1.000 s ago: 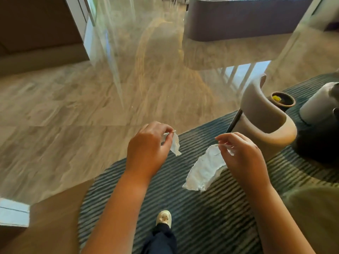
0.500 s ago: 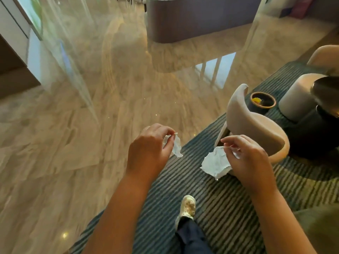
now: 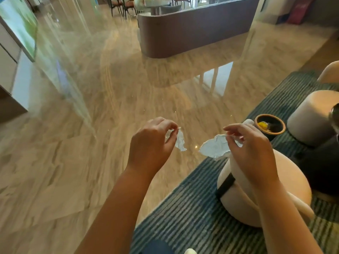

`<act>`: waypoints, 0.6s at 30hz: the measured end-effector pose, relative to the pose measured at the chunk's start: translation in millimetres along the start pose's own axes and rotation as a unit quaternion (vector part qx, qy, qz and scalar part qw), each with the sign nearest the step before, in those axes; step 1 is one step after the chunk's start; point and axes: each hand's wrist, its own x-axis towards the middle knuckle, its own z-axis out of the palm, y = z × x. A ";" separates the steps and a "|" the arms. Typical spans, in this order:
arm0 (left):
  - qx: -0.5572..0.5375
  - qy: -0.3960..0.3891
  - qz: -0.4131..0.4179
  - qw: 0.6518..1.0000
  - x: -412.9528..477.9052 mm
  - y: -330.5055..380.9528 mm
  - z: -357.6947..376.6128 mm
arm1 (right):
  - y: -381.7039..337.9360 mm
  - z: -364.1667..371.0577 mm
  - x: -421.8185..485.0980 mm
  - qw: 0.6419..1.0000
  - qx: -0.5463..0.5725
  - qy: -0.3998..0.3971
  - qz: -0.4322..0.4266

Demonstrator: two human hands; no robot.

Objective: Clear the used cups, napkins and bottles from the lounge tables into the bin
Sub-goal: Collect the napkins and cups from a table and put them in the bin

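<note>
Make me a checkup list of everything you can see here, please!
Surface: shiny floor; striped rug on the right.
Job's things: two ragged napkin pieces, small piece and bigger piece; round bin on the rug, yellow scrap inside.
Clutter: nothing seen.
Hands: left hand pinches the small piece; right hand pinches the bigger piece.
Cables: nothing seen.
Surroundings: cream chair, stool, curved counter.
</note>
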 end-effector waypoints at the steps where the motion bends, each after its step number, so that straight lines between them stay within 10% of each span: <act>1: -0.003 -0.004 -0.001 1.000 14.5 -5.0 9.8 | 7.1 7.5 13.0 1.000 -0.004 -0.004 -0.004; 18: -0.143 -0.080 0.109 0.980 360.3 -75.5 230.4 | 157.4 130.5 289.6 0.989 -0.088 0.031 0.117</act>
